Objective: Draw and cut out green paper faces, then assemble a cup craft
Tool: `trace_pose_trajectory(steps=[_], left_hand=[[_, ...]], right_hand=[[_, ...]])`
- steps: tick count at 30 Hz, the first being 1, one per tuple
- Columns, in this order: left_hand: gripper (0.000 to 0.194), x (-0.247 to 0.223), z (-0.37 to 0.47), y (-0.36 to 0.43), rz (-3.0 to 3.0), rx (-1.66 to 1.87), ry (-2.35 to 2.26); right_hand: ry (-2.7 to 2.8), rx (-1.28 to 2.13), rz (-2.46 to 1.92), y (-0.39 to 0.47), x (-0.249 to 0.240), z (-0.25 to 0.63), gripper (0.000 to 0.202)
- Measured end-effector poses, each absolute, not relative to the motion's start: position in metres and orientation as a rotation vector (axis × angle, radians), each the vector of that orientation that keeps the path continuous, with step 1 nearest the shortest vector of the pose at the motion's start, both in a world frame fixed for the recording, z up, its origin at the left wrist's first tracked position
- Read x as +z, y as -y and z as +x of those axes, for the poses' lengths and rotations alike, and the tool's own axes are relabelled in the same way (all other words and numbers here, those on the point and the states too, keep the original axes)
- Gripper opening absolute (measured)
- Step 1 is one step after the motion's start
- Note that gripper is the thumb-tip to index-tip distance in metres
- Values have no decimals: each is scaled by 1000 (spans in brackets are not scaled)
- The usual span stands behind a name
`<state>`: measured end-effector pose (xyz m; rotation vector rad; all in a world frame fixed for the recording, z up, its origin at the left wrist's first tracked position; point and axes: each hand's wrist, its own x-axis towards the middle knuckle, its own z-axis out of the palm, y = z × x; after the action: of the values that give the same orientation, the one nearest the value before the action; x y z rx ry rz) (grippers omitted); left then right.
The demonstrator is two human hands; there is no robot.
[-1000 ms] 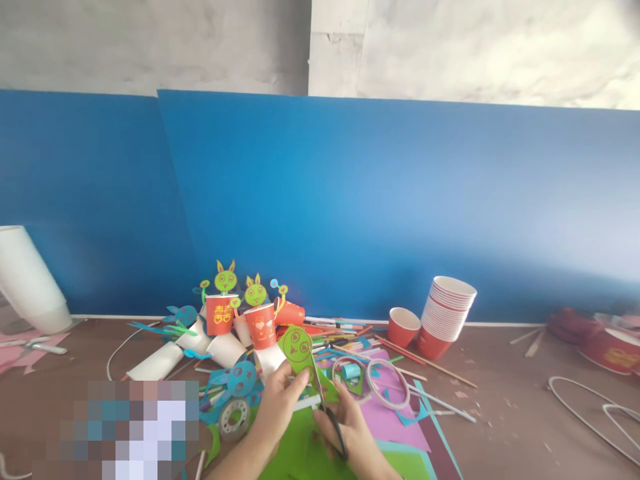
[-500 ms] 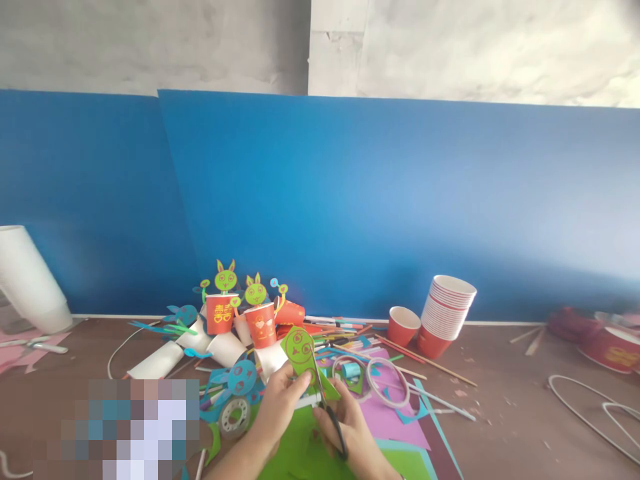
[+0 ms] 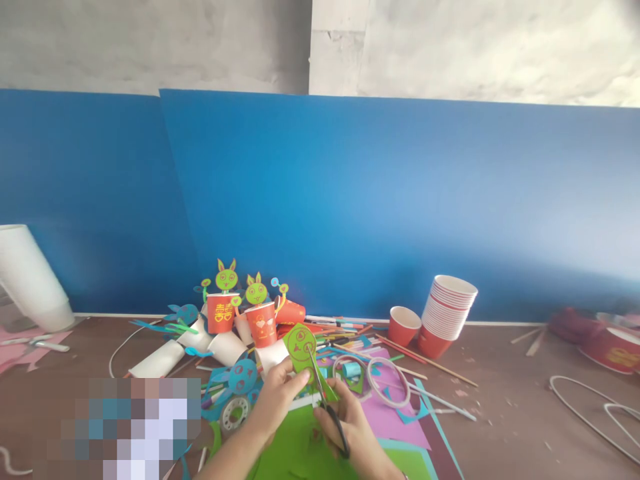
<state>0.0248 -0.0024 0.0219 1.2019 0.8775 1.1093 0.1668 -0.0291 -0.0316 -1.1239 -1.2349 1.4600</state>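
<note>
My left hand (image 3: 279, 395) pinches a piece of green paper (image 3: 301, 345) by its lower edge. A round face with eyes is drawn on the paper in reddish lines. My right hand (image 3: 347, 417) is closed round the black handles of a pair of scissors (image 3: 331, 410), whose blades point up and lie at the paper's right side. Whether the blades are fully closed is hard to make out. Below both hands lies a green sheet (image 3: 300, 445), with a purple sheet (image 3: 385, 413) to its right.
Red paper cups with green rabbit figures (image 3: 261, 323) stand behind my hands. Rolls of tape (image 3: 235, 415), sticks and blue paper cutouts (image 3: 243, 377) lie around. A cup stack (image 3: 449, 313) stands back right beside a single red cup (image 3: 404, 325). A blue panel (image 3: 350, 200) rises behind the table.
The green paper has shifted slightly to the right and turned a little in my left hand. The scissors have stayed nearly in place at its edge.
</note>
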Motion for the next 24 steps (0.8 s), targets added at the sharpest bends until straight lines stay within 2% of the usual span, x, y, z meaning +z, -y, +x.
trace_pose_trajectory(steps=[8, 16, 24], left_hand=[[36, 12, 37, 12, 1130, 1162, -952], [41, 3, 31, 7, 1227, 1064, -900], [38, 10, 26, 6, 1252, 1036, -909]], right_hand=[[1250, 1425, -1094, 27, -36, 166, 64], [1248, 1478, -1100, 27, -33, 166, 63], [1277, 1466, -1114, 27, -30, 169, 58]])
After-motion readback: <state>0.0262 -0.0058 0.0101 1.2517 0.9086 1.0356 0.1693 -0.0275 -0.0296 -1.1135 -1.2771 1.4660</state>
